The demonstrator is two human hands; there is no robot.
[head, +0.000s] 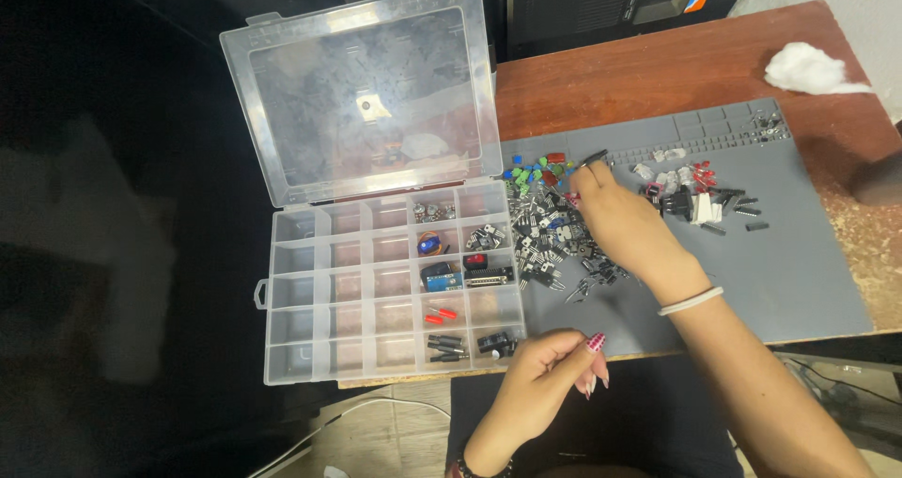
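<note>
My right hand (625, 224) reaches over a heap of small black electronic parts (550, 238) on a grey work mat (780, 271), its fingers pinched on black tweezers (592, 158) near some green and blue parts (531, 171). My left hand (554, 375) hovers at the table's near edge, fingers curled loosely with nothing visible in them, close to the corner of a clear plastic compartment box (310, 295). The box lies open with its lid (362, 93) propped up. A few of its right-hand compartments hold small components; the left ones look bare.
White, red and black small parts (691, 187) lie scattered on the mat to the right of my hand. A white cotton wad (808, 69) rests on the brown wooden table (658, 64) at the far right. A dark blurred object (878, 179) sits at the right edge.
</note>
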